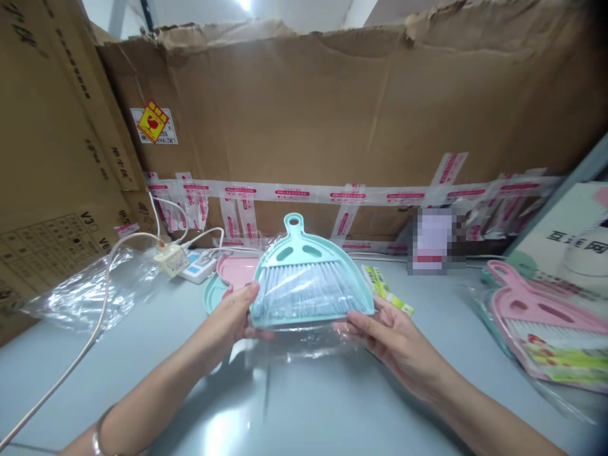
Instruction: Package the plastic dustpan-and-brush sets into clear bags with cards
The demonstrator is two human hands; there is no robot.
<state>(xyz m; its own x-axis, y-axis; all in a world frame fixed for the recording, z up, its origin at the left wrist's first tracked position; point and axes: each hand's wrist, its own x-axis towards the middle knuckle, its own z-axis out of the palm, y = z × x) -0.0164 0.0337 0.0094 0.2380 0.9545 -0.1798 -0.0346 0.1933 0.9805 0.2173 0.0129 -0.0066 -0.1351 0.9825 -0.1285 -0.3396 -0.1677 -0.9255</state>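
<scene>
I hold a teal dustpan (304,250) with a small brush nested in it, its hanging loop pointing up and away from me. My left hand (235,315) grips its left lower edge, fingers closed round the rim. On the right lower corner, my right hand (380,326) grips the pan together with a clear plastic bag (294,339) that hangs below it. The set is raised just above the grey table (294,405).
Pink and teal dustpans (228,275) lie behind my left hand. A pink bagged dustpan set (541,316) lies at the right. At the left are a clear bag (90,288), a power strip (197,266) and a cable (80,354). A green-yellow label (387,289) lies beside the pan. Cardboard walls (332,114) enclose the back.
</scene>
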